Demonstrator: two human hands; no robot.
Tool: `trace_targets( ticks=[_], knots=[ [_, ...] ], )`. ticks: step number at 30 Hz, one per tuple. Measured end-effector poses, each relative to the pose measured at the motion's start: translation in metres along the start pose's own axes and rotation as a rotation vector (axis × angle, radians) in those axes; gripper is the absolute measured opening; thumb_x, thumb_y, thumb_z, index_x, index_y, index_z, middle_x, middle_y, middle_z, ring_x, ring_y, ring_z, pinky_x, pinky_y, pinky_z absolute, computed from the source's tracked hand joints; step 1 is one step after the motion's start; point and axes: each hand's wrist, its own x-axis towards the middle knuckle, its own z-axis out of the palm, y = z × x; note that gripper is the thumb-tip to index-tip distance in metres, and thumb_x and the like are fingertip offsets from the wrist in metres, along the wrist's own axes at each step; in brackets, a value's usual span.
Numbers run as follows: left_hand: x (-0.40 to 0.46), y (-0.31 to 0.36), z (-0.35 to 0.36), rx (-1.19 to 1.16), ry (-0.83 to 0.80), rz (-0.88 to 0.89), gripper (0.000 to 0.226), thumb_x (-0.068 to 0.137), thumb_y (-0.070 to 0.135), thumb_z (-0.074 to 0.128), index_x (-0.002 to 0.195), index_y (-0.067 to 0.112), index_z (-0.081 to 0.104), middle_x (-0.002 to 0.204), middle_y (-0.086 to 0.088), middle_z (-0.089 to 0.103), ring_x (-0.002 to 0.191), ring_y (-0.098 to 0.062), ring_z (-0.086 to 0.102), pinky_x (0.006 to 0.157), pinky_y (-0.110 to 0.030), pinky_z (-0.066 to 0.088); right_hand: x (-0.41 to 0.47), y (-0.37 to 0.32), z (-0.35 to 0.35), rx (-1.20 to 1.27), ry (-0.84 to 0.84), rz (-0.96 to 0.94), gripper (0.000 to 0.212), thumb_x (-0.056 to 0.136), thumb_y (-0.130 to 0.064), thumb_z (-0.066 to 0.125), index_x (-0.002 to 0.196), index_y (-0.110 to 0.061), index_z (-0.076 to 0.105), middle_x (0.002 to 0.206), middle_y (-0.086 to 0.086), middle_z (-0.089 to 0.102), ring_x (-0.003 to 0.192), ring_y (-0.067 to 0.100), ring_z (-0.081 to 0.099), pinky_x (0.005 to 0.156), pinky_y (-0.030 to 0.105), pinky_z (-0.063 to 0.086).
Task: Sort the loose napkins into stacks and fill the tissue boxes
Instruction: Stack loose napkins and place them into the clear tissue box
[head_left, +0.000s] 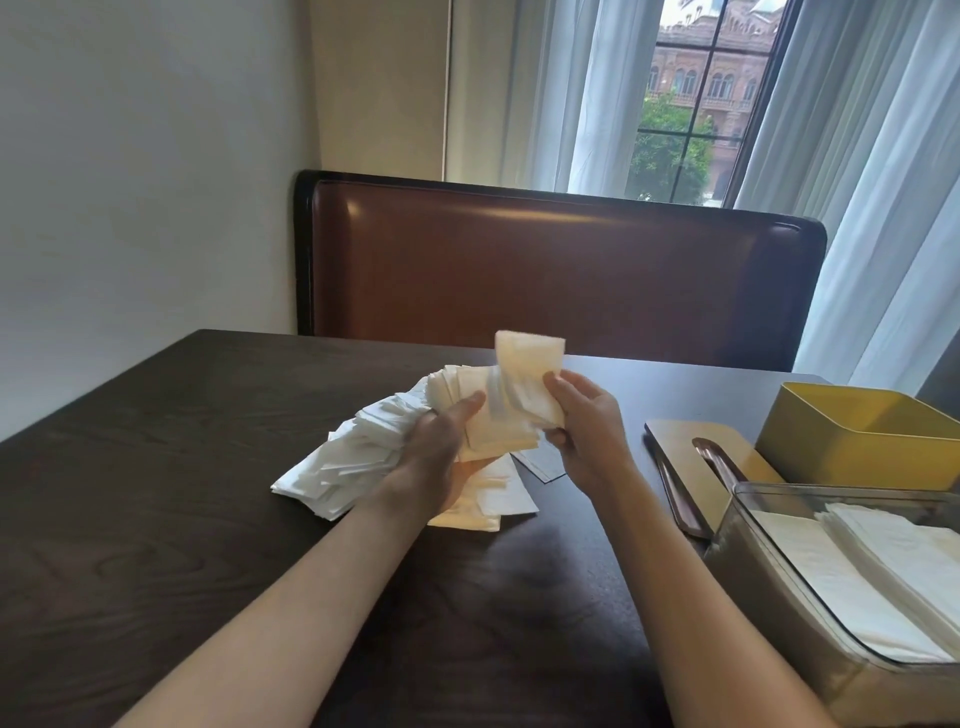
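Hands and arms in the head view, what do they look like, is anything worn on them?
Both forearms are bare up to the frame's bottom edge, with no sleeve in sight. The left hand and right hand wear no gloves. No watch, bracelet or ring is visible on the parts that show. The fingernails look short and unpainted.

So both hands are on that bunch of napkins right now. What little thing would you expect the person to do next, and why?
Probably draw the raised napkin clear with the right hand and square it onto the bundle the left hand holds. It already stands above the fanned napkins, the pile on the table is loose, and the yellow box is empty.
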Motion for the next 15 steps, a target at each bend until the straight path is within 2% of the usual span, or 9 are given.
trace_targets(
  ticks=[2,4,8,11,15],
  knots=[
    [-0.0002,0.0006,0.0009,-0.014,-0.023,-0.011,0.028,0.101,0.026,0.058,0.120,0.008,0.066,0.117,-0.018,0.072,0.110,-0.032,0.069,0.088,-0.045,0.059,-0.0023,0.0029,0.0032,-0.167,-0.015,0.061,0.018,0.099,-0.016,0.057,0.111,-0.005,0.065,0.078,0.004,0.061,0.049,0.005,0.052,0.041,0.016,0.038],
    [0.0001,0.0002,0.0011,-0.009,-0.011,-0.014,0.030,0.102,0.027,0.055,0.123,0.007,0.066,0.117,-0.017,0.072,0.109,-0.031,0.069,0.087,-0.045,0.059,-0.0031,0.0038,0.0037,-0.229,-0.028,0.102,0.015,0.100,-0.017,0.056,0.107,-0.007,0.065,0.074,0.003,0.059,0.047,0.007,0.047,0.041,0.016,0.036],
    [0.0006,-0.0011,0.0000,-0.009,0.044,0.009,0.025,0.102,0.021,0.056,0.122,0.007,0.062,0.118,-0.019,0.070,0.107,-0.033,0.068,0.080,-0.044,0.060,-0.0002,-0.0011,-0.0013,0.004,-0.081,0.075,0.020,0.102,-0.016,0.051,0.111,-0.002,0.062,0.064,0.001,0.056,0.044,0.008,0.036,0.037,0.015,0.027],
    [-0.0012,-0.0005,0.0006,-0.022,0.031,0.004,0.024,0.102,0.021,0.055,0.122,0.008,0.062,0.118,-0.017,0.071,0.108,-0.031,0.068,0.081,-0.044,0.060,-0.0007,-0.0048,-0.0018,0.088,-0.120,0.044,0.018,0.102,-0.017,0.050,0.110,-0.007,0.063,0.071,0.000,0.061,0.051,0.009,0.042,0.041,0.015,0.031],
    [-0.0017,0.0006,0.0009,-0.057,0.014,-0.011,0.025,0.102,0.025,0.056,0.120,0.011,0.065,0.117,-0.015,0.072,0.108,-0.029,0.068,0.081,-0.042,0.060,-0.0006,-0.0007,0.0022,-0.139,-0.045,0.106,0.011,0.100,-0.019,0.056,0.106,-0.016,0.065,0.086,0.002,0.064,0.071,0.014,0.055,0.053,0.020,0.038]
  ],
)
